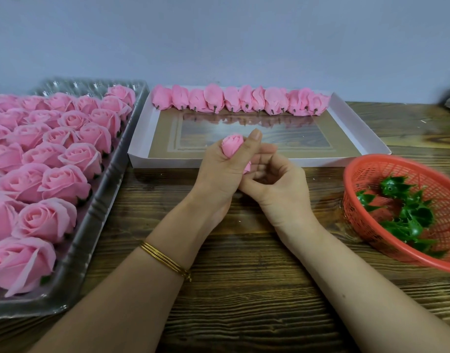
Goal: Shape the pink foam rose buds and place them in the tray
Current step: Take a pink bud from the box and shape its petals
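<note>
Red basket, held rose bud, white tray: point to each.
Red basket (397,171), head view, bare mesh wall.
Held rose bud (232,145), head view, petals at its top.
White tray (167,163), head view, its front wall.

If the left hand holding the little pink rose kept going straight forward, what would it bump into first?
Probably the white tray, just ahead of the left hand and its rose bud. If the hand is held high, it might clear the rim and reach the row of buds.
</note>
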The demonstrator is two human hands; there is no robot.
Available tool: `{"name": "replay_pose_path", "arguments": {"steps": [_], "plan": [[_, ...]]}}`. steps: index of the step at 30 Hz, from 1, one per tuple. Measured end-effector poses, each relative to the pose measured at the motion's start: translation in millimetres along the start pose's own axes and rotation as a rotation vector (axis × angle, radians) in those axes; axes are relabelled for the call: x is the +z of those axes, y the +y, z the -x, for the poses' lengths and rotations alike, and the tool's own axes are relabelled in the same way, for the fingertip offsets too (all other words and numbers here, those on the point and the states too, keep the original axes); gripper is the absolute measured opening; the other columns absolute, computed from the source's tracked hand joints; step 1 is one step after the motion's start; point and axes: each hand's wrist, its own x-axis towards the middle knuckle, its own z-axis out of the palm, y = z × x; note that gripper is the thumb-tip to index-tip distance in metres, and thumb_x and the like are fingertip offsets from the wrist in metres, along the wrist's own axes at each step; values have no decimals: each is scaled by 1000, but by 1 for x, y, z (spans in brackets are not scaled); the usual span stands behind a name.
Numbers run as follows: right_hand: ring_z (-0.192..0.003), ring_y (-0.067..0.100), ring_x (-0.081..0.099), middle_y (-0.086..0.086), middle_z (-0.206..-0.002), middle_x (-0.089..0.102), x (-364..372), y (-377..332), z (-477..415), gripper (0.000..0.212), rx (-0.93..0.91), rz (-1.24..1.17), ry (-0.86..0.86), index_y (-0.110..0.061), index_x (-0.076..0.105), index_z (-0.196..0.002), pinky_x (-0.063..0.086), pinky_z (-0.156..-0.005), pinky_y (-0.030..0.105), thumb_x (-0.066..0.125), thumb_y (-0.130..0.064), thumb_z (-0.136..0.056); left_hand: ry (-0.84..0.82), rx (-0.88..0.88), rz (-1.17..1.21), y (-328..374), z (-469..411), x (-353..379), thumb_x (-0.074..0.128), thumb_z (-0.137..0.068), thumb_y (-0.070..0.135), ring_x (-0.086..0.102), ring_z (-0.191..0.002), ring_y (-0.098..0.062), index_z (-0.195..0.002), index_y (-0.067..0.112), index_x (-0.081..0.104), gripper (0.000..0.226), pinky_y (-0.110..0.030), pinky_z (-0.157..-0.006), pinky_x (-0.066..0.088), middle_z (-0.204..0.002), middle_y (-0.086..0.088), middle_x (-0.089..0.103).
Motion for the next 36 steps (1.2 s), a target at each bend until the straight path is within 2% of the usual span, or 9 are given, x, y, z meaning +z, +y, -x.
{"name": "replay_pose_path", "arguments": {"steps": [7, 11, 13, 16, 19, 21, 24, 30, 36], "plan": [[-69, 12, 60, 3, -74, 67, -1, 2, 0, 20, -10, -5, 12, 5, 67, -90, 54, -70, 25, 77, 7, -73, -52, -4, 32, 3, 1, 0, 60, -95, 22, 69, -73, -14, -83, 5, 70, 23, -27, -67, 59, -88, -9, 75], [-69, 18, 56, 5, -69, 64, -3, 0, -1, 8, 105, -103, -41, 4, 70, -88, 50, -72, 30, 70, 4, -80, -134, -20, 2, 5, -1, -5, 63, -90, 32, 66, -82, -24, -65, 20, 71, 30, -48, -81, 56, -95, -8, 75], [-65, 13, 56, 4, -65, 64, -3, -1, -3, 6, 171, -160, -83, -3, 71, -80, 47, -65, 21, 67, 1, -84, -148, -31, -24, 5, -2, -8, 61, -91, 36, 63, -78, -21, -69, 11, 65, 33, -36, -66, 53, -95, -5, 76], [-69, 17, 55, 9, -69, 63, -2, 0, -4, 7, 211, -210, -113, -3, 70, -81, 46, -66, 21, 66, 0, -85, -139, -55, -11, 6, -1, -9, 61, -89, 39, 65, -69, -13, -75, 12, 69, 31, -22, -53, 43, -93, -4, 76], [-73, 19, 57, 12, -75, 65, -2, 1, -3, 9, 193, -186, -89, 1, 70, -90, 48, -68, 20, 70, 1, -81, -104, -53, 7, 6, -1, -7, 64, -81, 42, 66, -71, -18, -76, 14, 72, 30, -32, -66, 50, -91, -8, 75], [-72, 11, 61, 5, -76, 67, -2, 2, -3, 16, 169, -179, -59, 1, 68, -93, 49, -69, 18, 73, 4, -78, -73, -45, -1, 4, -1, -6, 63, -88, 36, 68, -72, -21, -79, 9, 72, 30, -39, -77, 54, -86, -11, 74], [-73, 9, 62, 3, -80, 68, -4, 1, -3, 28, 145, -185, -53, 1, 66, -101, 52, -72, 19, 74, 8, -75, -49, -35, 12, 3, -1, -5, 61, -93, 30, 69, -70, -21, -79, 5, 72, 30, -33, -70, 60, -79, -15, 71], [-79, 14, 62, 7, -85, 67, -3, 1, -2, 34, 109, -151, -38, 5, 64, -104, 53, -79, 22, 74, 12, -72, -52, -12, 29, 1, -2, -4, 62, -92, 27, 69, -64, -17, -78, 4, 71, 28, -24, -59, 56, -74, -13, 71], [-75, 16, 60, 10, -80, 67, -4, 2, -3, 22, 118, -146, -40, 9, 66, -96, 51, -81, 29, 71, 12, -75, -114, 19, 4, -2, -5, -7, 71, -79, 34, 69, -71, -19, -75, 9, 74, 26, -30, -68, 59, -82, -13, 73]]}}
